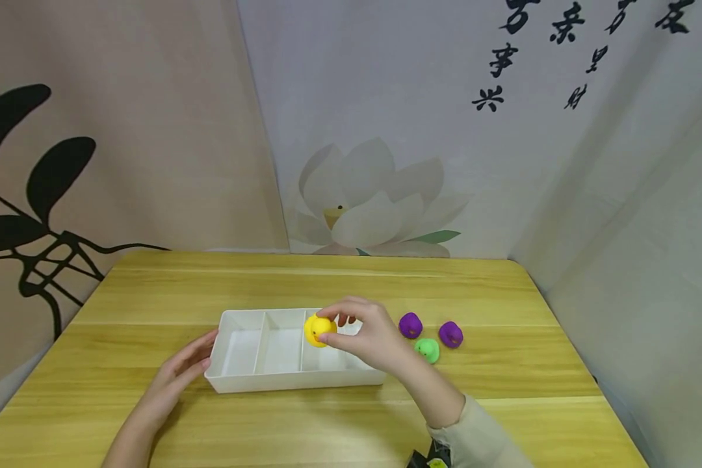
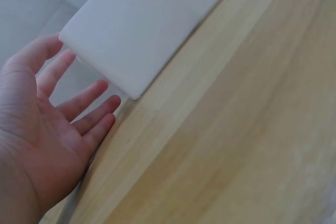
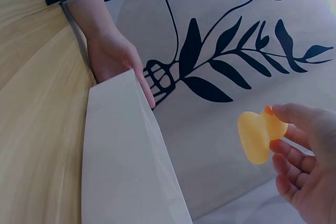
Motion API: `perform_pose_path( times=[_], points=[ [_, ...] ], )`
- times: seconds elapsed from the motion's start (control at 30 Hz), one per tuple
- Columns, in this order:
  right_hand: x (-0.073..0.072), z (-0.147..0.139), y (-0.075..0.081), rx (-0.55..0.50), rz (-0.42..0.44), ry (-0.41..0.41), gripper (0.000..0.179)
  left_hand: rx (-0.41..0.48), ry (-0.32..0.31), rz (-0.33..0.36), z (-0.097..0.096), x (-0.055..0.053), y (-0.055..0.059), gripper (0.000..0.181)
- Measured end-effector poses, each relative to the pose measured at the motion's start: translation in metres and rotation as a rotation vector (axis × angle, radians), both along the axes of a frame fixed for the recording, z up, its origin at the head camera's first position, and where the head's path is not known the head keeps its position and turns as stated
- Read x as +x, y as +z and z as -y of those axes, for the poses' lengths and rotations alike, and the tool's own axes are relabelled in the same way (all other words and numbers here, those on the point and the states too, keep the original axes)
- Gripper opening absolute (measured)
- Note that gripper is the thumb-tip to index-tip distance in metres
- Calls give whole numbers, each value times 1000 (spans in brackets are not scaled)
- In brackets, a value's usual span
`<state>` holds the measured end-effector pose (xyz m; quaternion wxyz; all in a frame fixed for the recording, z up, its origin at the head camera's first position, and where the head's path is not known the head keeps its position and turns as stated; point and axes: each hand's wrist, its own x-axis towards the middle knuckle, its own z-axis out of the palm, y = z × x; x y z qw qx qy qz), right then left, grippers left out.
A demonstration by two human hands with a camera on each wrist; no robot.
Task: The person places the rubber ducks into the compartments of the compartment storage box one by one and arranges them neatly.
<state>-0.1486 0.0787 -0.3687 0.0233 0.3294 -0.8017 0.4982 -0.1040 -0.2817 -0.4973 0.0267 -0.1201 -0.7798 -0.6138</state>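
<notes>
A yellow rubber duck (image 1: 318,330) is pinched between the thumb and fingers of my right hand (image 1: 377,335). In the head view it appears over a middle compartment of a white divided tray (image 1: 295,381); the right wrist view shows the duck (image 3: 257,136) held up above the tray's rim. My left hand (image 1: 172,377) touches the tray's left end with extended, relaxed fingers, as the left wrist view also shows beside the tray wall (image 2: 136,30). The left compartments hold nothing visible; my right hand partly covers the right end.
Right of the tray, two purple ducks (image 1: 411,325) and a green duck (image 1: 427,350) sit on the wooden table (image 1: 257,432). My right forearm passes close to the green one. A patterned curtain (image 1: 386,117) stands behind the table's far edge.
</notes>
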Motion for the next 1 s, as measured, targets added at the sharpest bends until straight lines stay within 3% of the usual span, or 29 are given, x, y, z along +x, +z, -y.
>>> perform_pose_path(
  times=[1.0],
  points=[
    [-31, 100, -16, 93, 93, 175, 29, -13, -22, 18, 2, 0, 1, 44]
  ],
)
